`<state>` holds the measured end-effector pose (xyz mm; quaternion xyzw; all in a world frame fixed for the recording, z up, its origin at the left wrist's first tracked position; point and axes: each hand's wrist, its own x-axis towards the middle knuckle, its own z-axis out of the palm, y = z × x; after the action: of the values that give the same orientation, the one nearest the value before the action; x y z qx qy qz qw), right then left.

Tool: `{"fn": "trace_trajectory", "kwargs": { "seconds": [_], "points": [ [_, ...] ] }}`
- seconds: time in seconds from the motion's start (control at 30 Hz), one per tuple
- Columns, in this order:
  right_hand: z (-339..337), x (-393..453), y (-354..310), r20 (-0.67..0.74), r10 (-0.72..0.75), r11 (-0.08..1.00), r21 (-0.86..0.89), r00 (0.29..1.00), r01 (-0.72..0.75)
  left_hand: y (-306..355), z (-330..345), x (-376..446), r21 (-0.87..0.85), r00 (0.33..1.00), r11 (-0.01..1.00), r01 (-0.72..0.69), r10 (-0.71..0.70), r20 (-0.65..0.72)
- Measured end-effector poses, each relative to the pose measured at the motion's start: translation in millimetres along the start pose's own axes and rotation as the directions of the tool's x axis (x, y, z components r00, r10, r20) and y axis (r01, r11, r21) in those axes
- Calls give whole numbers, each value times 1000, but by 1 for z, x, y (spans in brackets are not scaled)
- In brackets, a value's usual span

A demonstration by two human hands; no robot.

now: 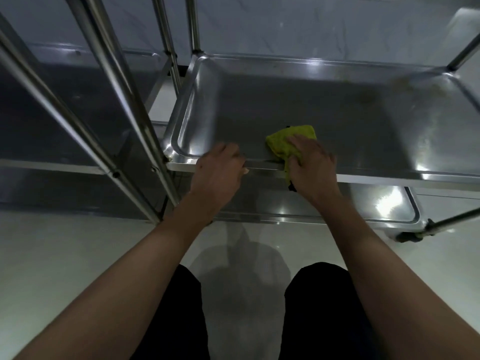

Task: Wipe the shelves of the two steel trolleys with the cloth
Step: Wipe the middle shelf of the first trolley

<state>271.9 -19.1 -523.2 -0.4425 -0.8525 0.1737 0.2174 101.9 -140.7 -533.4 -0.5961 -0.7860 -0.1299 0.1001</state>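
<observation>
The cloth (289, 144) lies under the right hand (310, 162) at the near edge of the middle shelf (324, 105) of the right-hand trolley (197, 35), so nearly all of that shelf's unwiped steel stretches away from the grip: forward toward the far rim and, along the shelf's long axis, out to the right. The right hand is plainly the nearer one for that sweep; its fingers are spread flat over the cloth and press it down, with one corner of the cloth hanging over the shelf's front lip below the palm. The left hand (220, 167) sits just beside it to the left, fingers curled over the same front lip, probably to steady the trolley. The cloth is yellow-green, bunched into a rough wad, with a small dark tag at its hanging corner. A brownish smear shows near the shelf's far right corner, well apart from the cloth. A lower shelf (376, 203) shows beneath, and the second trolley (78, 113) stands to the left.
</observation>
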Motion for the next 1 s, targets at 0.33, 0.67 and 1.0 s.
{"fn": "trace_trajectory", "kwargs": {
  "seconds": [0.33,0.67,1.0],
  "points": [
    [-8,5,13,147,-187,976,-85,971,201,-44,-9,-40,-4,999,1000,10,-10,-37],
    [48,17,-55,266,-184,939,-238,946,249,-58,-12,-52,-43,985,985,168,-169,-35],
    [93,66,-121,434,-324,910,-101,841,403,-76,-13,-54,-193,980,972,137,-162,-119]
  ]
}}
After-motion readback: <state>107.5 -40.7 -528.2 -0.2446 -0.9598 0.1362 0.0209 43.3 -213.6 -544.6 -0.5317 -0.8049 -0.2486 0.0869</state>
